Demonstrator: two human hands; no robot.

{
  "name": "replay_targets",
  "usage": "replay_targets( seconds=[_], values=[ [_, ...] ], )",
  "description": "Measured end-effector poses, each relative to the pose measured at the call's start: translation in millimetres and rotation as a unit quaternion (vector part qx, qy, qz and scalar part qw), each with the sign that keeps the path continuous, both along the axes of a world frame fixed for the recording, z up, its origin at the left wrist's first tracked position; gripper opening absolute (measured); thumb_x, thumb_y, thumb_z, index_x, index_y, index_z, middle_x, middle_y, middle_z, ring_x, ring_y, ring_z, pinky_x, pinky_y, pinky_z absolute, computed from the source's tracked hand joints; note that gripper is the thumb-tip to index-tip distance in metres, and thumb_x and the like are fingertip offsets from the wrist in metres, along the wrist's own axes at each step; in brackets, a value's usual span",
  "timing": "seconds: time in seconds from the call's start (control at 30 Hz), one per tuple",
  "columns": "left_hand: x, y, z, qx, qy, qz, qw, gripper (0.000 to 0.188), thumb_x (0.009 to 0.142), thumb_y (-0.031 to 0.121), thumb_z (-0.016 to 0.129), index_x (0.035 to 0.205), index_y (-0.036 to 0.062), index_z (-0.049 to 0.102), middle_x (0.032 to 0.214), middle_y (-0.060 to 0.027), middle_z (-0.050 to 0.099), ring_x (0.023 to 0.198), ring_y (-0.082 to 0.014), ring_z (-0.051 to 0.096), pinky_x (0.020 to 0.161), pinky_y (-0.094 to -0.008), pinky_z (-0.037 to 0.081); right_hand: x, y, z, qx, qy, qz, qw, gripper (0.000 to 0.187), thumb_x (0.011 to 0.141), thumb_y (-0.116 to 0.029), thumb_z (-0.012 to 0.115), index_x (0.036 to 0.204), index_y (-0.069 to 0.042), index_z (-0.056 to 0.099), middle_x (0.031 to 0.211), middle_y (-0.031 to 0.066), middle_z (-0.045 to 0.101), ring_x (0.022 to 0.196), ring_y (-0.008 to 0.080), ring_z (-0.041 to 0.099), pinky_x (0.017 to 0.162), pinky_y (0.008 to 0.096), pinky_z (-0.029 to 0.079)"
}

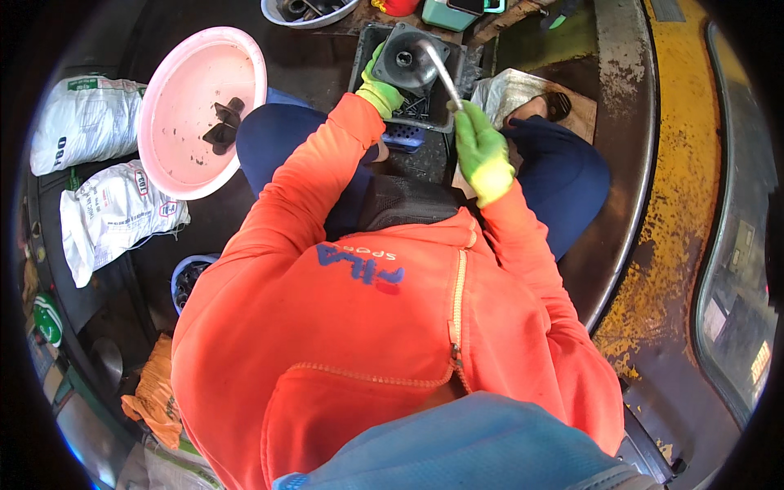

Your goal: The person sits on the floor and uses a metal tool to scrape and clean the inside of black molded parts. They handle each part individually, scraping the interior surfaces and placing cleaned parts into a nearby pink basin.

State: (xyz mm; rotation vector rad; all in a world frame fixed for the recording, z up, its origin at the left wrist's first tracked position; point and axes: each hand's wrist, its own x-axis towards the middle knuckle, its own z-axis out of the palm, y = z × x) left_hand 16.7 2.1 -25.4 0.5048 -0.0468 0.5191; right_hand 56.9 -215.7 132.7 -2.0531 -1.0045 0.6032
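My left hand (379, 88), in a yellow-green glove, grips a dark grey part with a square flange and a round hollow middle (402, 69) by its left side. A shiny metal rod (443, 73) is in my right hand (482, 151), gloved alike, with the fingers closed round its lower end. The rod slants up and left, and its far end overlaps the part's upper right; whether it touches cannot be made out. Beneath the part stands a black tray (446, 124) with small dark pieces (417, 106) inside.
A tilted pink basin (253, 61) at the left holds a dark part (224, 131). White sacks (90, 122) lie beyond it. A bowl (309, 18) with dark parts and a green box (447, 15) stand at the far side. A worn yellow metal frame (665, 163) runs along the right.
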Motion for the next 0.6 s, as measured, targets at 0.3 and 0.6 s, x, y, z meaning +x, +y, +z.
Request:
replay_targets(
  seconds=[0.3,0.6],
  values=[
    [2,-2,-1,-0.195,-0.089,-0.090,0.972,0.036,0.097,0.030,0.041,0.112,0.0055,0.063,0.108,-0.0121,0.066,0.104,-0.0293,0.061,0.096,-0.0460,0.049,-16,7,-11,-0.033,0.167,-0.055,0.984,0.023,0.098,-0.016,0.052,0.115,-0.004,0.062,0.072,-0.0087,0.048,0.061,0.0002,0.038,0.054,0.0176,0.030],
    [-9,-5,22,0.301,0.214,0.190,0.910,0.026,0.088,0.013,0.054,0.111,0.0027,0.061,0.106,-0.0090,0.065,0.098,-0.0229,0.062,0.088,-0.0374,0.051,-16,-11,-2,0.198,0.061,-0.015,0.978,0.030,0.097,-0.021,0.049,0.116,0.000,0.058,0.097,0.0121,0.067,0.085,0.0203,0.063,0.076,0.0299,0.048]
  ],
)
